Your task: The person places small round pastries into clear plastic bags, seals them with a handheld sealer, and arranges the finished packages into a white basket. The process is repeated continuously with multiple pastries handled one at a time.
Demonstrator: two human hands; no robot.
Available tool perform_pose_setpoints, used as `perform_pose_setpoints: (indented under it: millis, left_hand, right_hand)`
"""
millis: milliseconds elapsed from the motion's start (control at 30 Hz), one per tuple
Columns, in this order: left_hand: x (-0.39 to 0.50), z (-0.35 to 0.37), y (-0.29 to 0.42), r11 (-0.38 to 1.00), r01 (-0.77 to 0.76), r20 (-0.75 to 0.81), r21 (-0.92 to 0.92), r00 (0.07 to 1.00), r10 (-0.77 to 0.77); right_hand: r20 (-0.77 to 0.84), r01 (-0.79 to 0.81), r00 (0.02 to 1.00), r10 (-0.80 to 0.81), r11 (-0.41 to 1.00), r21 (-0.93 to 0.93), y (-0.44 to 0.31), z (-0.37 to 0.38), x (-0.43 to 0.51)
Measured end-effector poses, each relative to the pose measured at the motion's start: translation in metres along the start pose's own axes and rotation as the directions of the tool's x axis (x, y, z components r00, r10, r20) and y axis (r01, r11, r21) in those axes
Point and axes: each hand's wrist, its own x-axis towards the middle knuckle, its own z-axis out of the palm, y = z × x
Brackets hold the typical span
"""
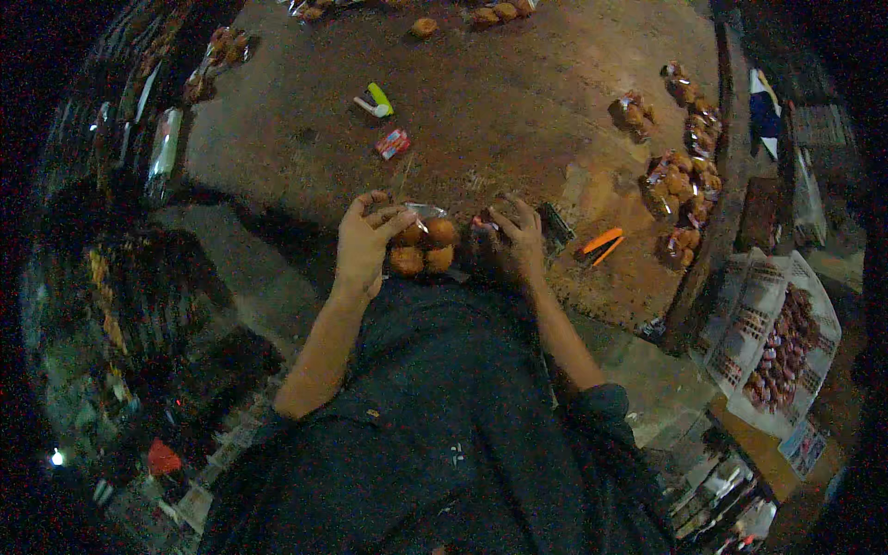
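My left hand [371, 232] pinches the top of a clear plastic bag of round brown baked buns [422, 250] at the near edge of the table. To the right, my right hand [517, 232] has its fingers bent near a small reddish item [483, 223]; whether it grips this item cannot be told. An orange stapler [601, 244] lies to the right of my right hand, past a dark flat object [555, 223]. Farther up the table are a lime-green and white stapler [375, 101] and a small red and white box [393, 143].
Several bagged buns [670, 184] line the table's right edge, with others at the far edge near a loose bun [424, 27] and at the far left [227, 47]. A woven plastic sack [791, 347] of small reddish-brown items stands beyond the right edge of the wooden table [485, 125].
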Motion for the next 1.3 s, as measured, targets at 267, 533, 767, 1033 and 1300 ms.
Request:
perform_pose_setpoints:
  millis: [267,533,767,1033,1300]
  left_hand:
    - [-0.036,-0.002,-0.073,0.993,0.087,-0.139,-0.084,0.986,-0.098]
    - [-0.026,0.021,-0.079,0.994,0.099,-0.058,-0.054,0.993,-0.102]
    - [-0.001,0.011,-0.073,0.964,0.222,0.155,-0.143,0.968,-0.200]
    - [0.011,0.012,-0.074,0.956,0.280,0.292,-0.088,0.925,-0.244]
    - [0.003,0.036,-0.101,0.954,0.298,0.344,-0.038,0.900,-0.268]
  right_hand:
    - [0.016,0.355,0.932,-0.362,0.905,-0.235,0.050,0.018,-0.019]
    - [-0.009,0.102,0.994,-0.105,0.981,-0.167,-0.007,-0.008,-0.003]
    - [0.318,-0.420,0.876,0.363,0.898,0.133,-0.083,-0.020,-0.013]
    - [0.068,-0.478,0.873,0.482,0.821,0.313,-0.116,-0.016,-0.031]
    - [0.038,-0.285,0.958,0.283,0.953,0.099,-0.083,-0.032,-0.053]
